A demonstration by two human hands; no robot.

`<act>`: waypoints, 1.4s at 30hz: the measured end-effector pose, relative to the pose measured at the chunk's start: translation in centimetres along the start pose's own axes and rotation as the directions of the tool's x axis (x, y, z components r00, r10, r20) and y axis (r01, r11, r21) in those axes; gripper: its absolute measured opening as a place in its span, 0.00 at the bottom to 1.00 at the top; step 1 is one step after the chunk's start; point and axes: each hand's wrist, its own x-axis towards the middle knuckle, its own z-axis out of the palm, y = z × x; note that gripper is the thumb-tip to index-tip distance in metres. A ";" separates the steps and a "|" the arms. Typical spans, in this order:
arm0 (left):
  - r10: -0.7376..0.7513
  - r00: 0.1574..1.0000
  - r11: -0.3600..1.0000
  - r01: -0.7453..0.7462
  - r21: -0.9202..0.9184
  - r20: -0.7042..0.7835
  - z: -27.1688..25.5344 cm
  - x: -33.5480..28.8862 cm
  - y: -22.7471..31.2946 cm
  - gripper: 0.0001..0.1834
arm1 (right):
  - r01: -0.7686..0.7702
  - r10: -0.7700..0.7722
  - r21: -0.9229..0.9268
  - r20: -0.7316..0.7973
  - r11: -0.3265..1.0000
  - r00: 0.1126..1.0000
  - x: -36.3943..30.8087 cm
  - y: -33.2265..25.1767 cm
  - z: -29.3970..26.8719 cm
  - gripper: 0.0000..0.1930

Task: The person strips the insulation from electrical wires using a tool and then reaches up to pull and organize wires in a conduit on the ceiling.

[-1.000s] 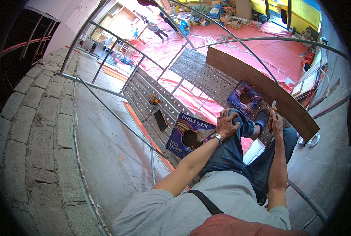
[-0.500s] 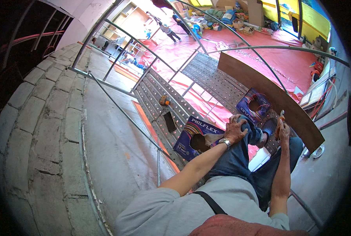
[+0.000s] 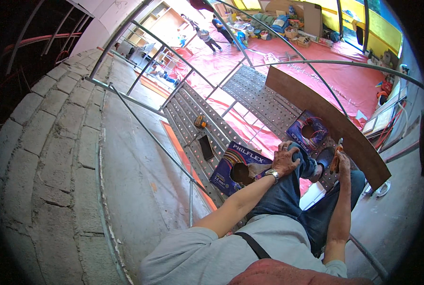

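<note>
My left hand (image 3: 284, 162), a watch on its wrist, lies on my bent knee in blue jeans with its fingers spread. It holds nothing. My right hand (image 3: 344, 166) is closed around orange-handled pliers (image 3: 335, 164), their metal jaws pointing up and away from me. Just left of my left hand is a blue cardboard box (image 3: 225, 161) with a torn round opening. A second blue box (image 3: 296, 129) stands beyond my knee, with thin reddish wire around its opening.
Perforated metal scaffold planks (image 3: 242, 85) lie under me, with grey rails around. A dark phone (image 3: 205, 147) and a small yellow-black tool (image 3: 200, 122) rest on the left plank. A long brown board (image 3: 326, 121) runs along the right. Red sheeting (image 3: 288, 85) covers the floor below, where people stand.
The view has shifted slightly, so the surroundings sit a little lower. My right hand and the pliers have tilted a little; my left hand stays on the knee.
</note>
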 end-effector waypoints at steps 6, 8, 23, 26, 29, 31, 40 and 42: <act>0.023 1.000 1.000 -0.024 -0.011 -0.012 0.2 0.3 0.1 0.26 | -0.050 0.038 0.223 0.060 0.974 0.997 1.2 1.0 -0.8 0.09; 0.014 1.000 1.000 -0.014 -0.008 -0.016 0.3 0.1 -0.2 0.26 | -0.115 0.089 0.280 0.103 0.953 0.991 0.0 0.1 -0.1 0.07; 0.023 0.999 1.000 -0.023 0.010 -0.026 0.6 0.2 -0.5 0.27 | -0.100 0.088 0.110 0.107 0.989 0.990 -0.5 -0.8 0.0 0.17; 0.020 0.999 1.000 -0.020 0.015 -0.031 0.7 0.1 -0.6 0.27 | -0.111 0.106 0.056 0.094 0.992 0.990 -0.7 -1.3 0.1 0.19; 0.017 1.000 1.000 -0.017 0.007 -0.026 0.5 0.1 -0.6 0.27 | -0.070 0.061 0.078 0.113 0.994 0.992 -1.2 -1.5 0.4 0.19; 0.026 1.000 1.000 -0.026 0.008 -0.016 0.4 0.3 -0.2 0.27 | -0.039 0.037 0.047 0.045 0.998 0.998 -0.5 -0.8 0.1 0.21; 0.022 0.999 1.000 -0.022 -0.005 -0.023 0.4 0.2 -0.4 0.27 | -0.042 0.042 0.027 0.023 0.999 0.999 -0.3 -0.6 0.1 0.18; 0.020 0.999 1.000 -0.020 0.000 -0.028 0.4 0.1 -0.4 0.27 | -0.055 0.055 0.036 0.017 0.998 0.998 -0.5 -0.8 0.4 0.18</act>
